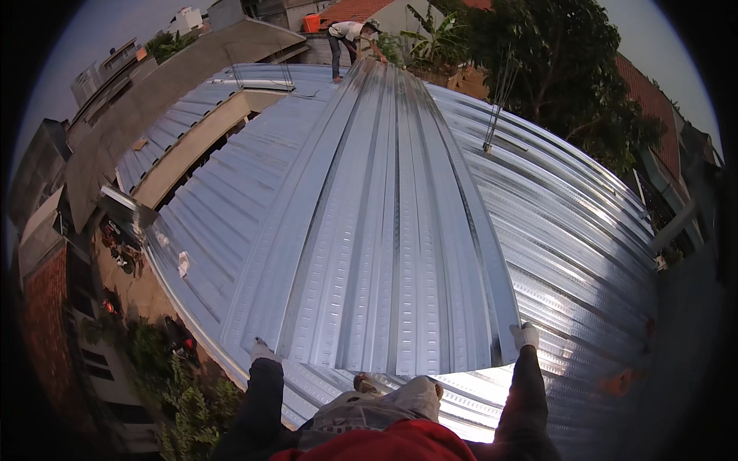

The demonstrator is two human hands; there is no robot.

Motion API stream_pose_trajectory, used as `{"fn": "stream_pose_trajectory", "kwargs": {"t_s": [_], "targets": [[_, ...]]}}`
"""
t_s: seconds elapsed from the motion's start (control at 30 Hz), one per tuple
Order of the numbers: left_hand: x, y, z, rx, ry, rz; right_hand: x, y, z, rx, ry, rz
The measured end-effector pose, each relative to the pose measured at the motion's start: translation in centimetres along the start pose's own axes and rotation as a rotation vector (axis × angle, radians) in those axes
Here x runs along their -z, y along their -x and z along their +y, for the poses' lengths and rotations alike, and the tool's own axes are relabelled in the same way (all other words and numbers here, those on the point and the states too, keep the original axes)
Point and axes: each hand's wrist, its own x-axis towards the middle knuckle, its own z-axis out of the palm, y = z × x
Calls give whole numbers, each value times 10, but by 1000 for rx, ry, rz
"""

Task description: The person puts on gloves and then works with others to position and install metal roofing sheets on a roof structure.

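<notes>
A long ribbed metal roofing sheet [377, 230] stretches away from me, its near edge in front of my body. My left hand [264, 351], in a light glove, is closed on the near left part of that edge. At the near right corner my right hand [526, 336], also gloved, grips the sheet, the fingers partly hidden. A co-worker [347, 34] bends over the far end with hands at the sheet. Beneath it lies the metal roof [569, 253], its ribs running crosswise on the right.
Rebar rods [498, 104] stick up through the roof on the right. A concrete-edged opening [184, 157] lies at the left. The left roof edge [173, 296] drops to a yard with motorbikes and plants. A white scrap [184, 264] rests near it. Trees [561, 69] stand beyond the far right.
</notes>
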Motion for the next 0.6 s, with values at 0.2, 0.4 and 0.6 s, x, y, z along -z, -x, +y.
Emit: {"fn": "stream_pose_trajectory", "kwargs": {"t_s": [0.2, 0.4, 0.6], "targets": [[50, -93, -51, 48, 206, 236, -43, 3, -85, 58, -33, -26], [120, -165, -117, 116, 155, 348, -104, 0, -168, 114, -83, -114], [198, -157, -63, 97, -35, 67, -118, -4, -191, 15, -292, -150]]}}
